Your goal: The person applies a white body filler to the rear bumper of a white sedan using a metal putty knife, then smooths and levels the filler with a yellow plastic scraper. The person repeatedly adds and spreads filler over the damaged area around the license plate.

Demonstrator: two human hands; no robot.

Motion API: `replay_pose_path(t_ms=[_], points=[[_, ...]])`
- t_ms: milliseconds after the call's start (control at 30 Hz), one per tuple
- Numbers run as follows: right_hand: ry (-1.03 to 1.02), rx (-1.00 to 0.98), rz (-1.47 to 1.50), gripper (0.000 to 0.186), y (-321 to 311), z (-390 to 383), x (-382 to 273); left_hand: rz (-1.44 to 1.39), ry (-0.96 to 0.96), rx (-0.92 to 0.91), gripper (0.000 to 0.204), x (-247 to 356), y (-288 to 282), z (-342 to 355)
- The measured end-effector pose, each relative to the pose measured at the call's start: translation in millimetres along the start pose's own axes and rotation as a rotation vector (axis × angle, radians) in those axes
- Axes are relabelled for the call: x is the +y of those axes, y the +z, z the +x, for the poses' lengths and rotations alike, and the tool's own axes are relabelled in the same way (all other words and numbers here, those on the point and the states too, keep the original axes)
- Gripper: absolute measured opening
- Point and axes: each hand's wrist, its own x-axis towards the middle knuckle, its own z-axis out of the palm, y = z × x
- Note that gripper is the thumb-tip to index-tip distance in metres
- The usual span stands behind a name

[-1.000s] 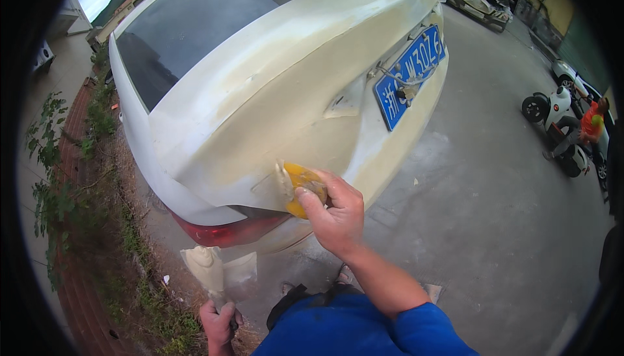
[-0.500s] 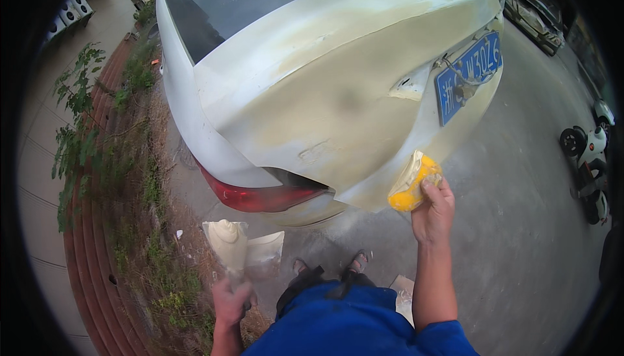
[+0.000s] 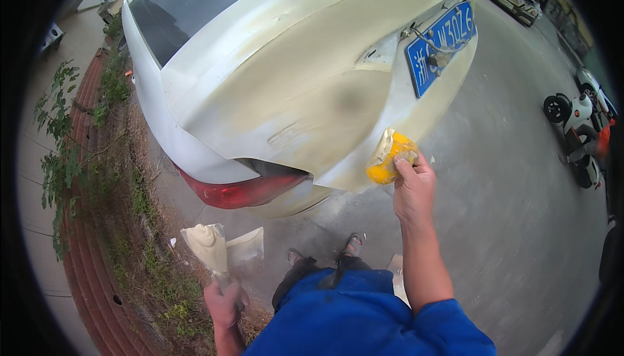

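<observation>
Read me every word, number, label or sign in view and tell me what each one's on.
Blue plate on the rear of the car: large white characters, readable, but I won't copy them out.
Yellow spreader in the right hand: no lettering I can make out.
White scooter at far right: any markings are too small to read.

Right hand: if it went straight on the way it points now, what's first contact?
Likely the back of the car, with the yellow spreader in the right hand leading. Whether there is a gap between spreader and car is unclear from this one view.
</observation>
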Motion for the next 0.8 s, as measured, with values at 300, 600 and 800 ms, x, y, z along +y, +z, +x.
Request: replay_pose_path(t_ms=[300, 600, 800], points=[[-0.031, 0.113, 0.061, 0.032, -0.2, 10.0, 11.0, -0.032, 0.055, -0.031, 0.010, -1.2, 2.9, 2.6], [-0.715, 0.205, -0.760, 0.037, 65.6, 17.9, 23.3, -0.021, 0.063, -0.083, 0.010, 2.9, 10.9, 1.7], [-0.914, -0.135, -0.737, 0.050, 93.0, -39.2, 49.1, 0.043, 0.079, -0.116, 0.011, 14.9, 22.8, -0.1]])
